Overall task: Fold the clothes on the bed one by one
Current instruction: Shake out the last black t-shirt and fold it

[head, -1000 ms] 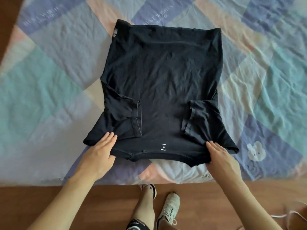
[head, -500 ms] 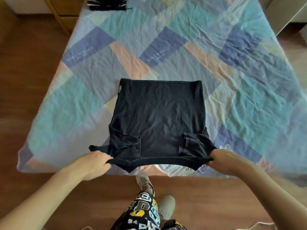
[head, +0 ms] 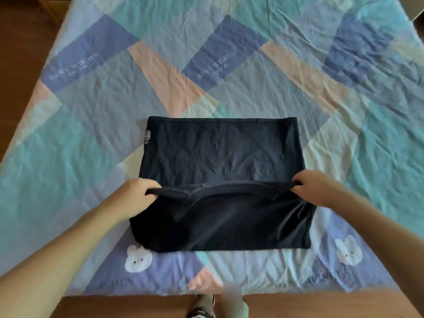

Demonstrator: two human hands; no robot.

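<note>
Already well into this fold, I had the dark T-shirt (head: 220, 157) lying on the bed (head: 344, 99), near the bed's closest edge, which sat just beyond my shoes (head: 202, 311) on the floor. My left hand (head: 135, 195) pinched one end of the shirt's collar edge and my right hand (head: 317, 187) pinched the other, with that edge raised over the middle of the garment. The nearer half was doubled over; the far half lay flat with the hem squared toward the head of the bed. I judged this shirt about half done: the raised edge had yet to land on the hem. Past the shirt the bed showed only patchwork cover, so I could not tell how many clothes remained.
</note>
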